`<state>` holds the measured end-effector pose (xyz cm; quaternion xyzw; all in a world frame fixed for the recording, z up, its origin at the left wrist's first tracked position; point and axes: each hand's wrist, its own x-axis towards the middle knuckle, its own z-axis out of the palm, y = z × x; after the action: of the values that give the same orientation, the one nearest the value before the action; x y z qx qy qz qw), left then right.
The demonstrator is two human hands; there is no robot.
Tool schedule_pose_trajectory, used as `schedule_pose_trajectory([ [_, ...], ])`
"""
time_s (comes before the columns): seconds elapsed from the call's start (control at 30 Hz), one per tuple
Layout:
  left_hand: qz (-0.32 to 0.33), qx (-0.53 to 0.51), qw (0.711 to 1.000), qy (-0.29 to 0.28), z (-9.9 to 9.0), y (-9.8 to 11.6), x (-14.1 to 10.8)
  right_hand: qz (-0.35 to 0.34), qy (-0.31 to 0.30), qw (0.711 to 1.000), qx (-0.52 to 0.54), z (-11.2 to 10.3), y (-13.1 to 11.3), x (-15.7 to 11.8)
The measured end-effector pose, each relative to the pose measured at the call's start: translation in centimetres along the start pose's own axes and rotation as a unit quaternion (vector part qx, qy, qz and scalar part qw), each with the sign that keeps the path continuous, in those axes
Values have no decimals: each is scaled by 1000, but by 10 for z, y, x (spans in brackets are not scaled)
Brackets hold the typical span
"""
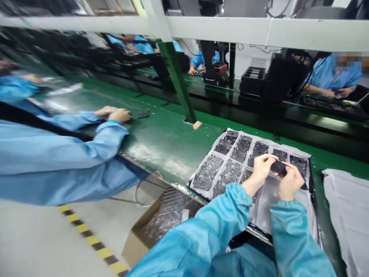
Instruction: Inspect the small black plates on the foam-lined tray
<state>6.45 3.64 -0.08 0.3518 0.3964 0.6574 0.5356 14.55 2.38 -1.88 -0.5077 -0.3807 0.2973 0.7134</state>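
Observation:
Between my left hand (263,167) and my right hand (290,181) is a small flat black part (278,167), pinched at its two ends. Both hands are closed on it, above a tray (266,211) lined with whitish cloth. Rows of similar dark flat parts (208,172) with shiny spots lie in the tray's compartments. Near me, the tray's right portion shows bare lining. The parts right under my hands are partly hidden.
A second cloth-covered tray (350,215) lies to the right on the green bench (161,144). At left, a co-worker's hands (115,113) work near small dark pieces (143,114). A green post (177,79) rises behind. Below the bench sits a cardboard box (138,234) holding clear plastic.

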Motion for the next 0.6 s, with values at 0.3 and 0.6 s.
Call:
schedule_pose_trajectory([
  [0.3,143,74,984,77,-91,76,8,45,-158,985,57,3,6,2],
  [0.6,-69,245,966,49,-155,66,-111,48,-189,980,41,6,9,-3],
])
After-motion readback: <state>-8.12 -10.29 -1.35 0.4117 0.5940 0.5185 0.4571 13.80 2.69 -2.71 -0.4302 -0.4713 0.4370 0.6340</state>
